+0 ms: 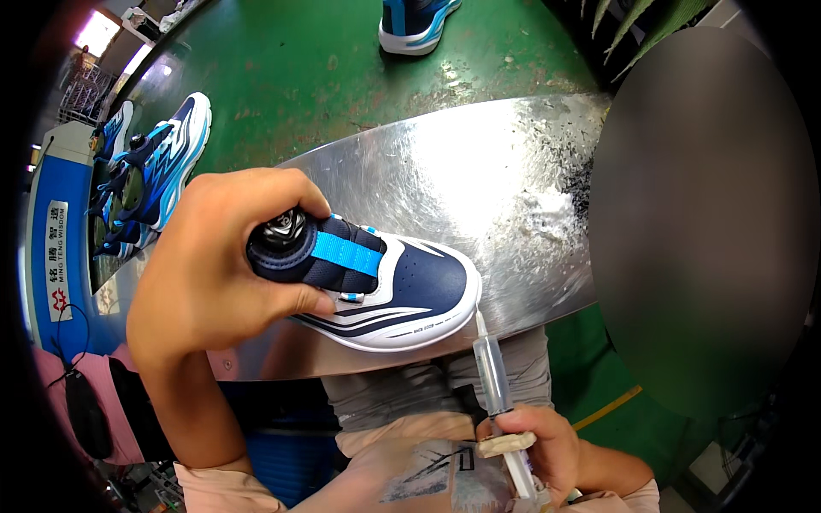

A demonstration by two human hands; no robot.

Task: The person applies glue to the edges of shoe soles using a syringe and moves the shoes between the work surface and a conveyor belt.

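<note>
The left hand (pixel 218 265) clamps the heel end of a navy-and-white shoe (pixel 385 291), fingers wrapped over the collar and round dial, thumb curled under the near side. The shoe lies on a shiny metal worktable (pixel 479 162), toe pointing right, close to the table's near edge.

The right hand (pixel 539 445) grips a clear syringe (pixel 492 372) around the barrel flange, fingers closed tight on it, plunger end running down past the palm. The needle tip sits at the toe, where the white sole meets the upper; whether it actually touches cannot be told.

Step in hand, by judgement: dosing glue or fluid into the toe seam. The next move likely calls for a steady tip along the seam line, light plunger pressure, and the left hand turning the shoe to present fresh edge.

Pose: left forearm rises from the lower left, wrist bent over the shoe. Right forearm enters low right, wrist cocked upward, syringe angled up and slightly left.

More blue shoes (pixel 150 171) rest at far left near a blue machine (pixel 51 256); another shoe (pixel 415 26) stands on the green floor (pixel 325 68).
</note>
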